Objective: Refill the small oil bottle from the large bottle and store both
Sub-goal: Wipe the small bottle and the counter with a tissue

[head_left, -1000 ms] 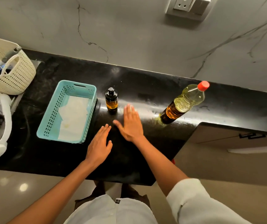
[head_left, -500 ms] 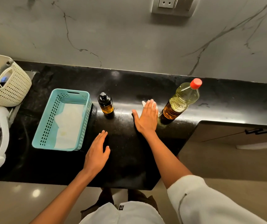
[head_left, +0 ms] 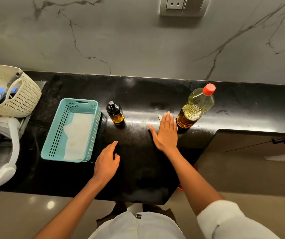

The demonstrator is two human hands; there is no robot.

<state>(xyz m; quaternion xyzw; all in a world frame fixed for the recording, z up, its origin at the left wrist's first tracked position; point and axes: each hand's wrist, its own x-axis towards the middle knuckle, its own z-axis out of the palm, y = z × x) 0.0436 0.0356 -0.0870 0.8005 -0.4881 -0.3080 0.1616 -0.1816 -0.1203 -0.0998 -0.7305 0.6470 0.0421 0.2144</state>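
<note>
A black stone counter (head_left: 155,178) runs along a marbled wall. The small oil bottle (head_left: 115,113), dark glass with a black cap on and amber oil in its lower part, stands upright about midway between the counter's back and front edges, just right of a teal basket (head_left: 56,128) lined with a white paper sheet (head_left: 77,133). The large oil bottle (head_left: 195,107), clear plastic with its red cap on, stands upright well to the right, near where the counter's front edge steps back.

The right hand (head_left: 166,134) lies flat, palm down on the counter between the two bottles, fingers straight and together, thumb spread. It is just beside the large bottle's base; contact cannot be told. A white scrap (head_left: 159,116) shows past its fingertips.

The left hand (head_left: 106,163) is palm down near the front edge, fingers loosely curved, holding nothing.

A cream woven basket (head_left: 24,100) sits at the counter's left end.
</note>
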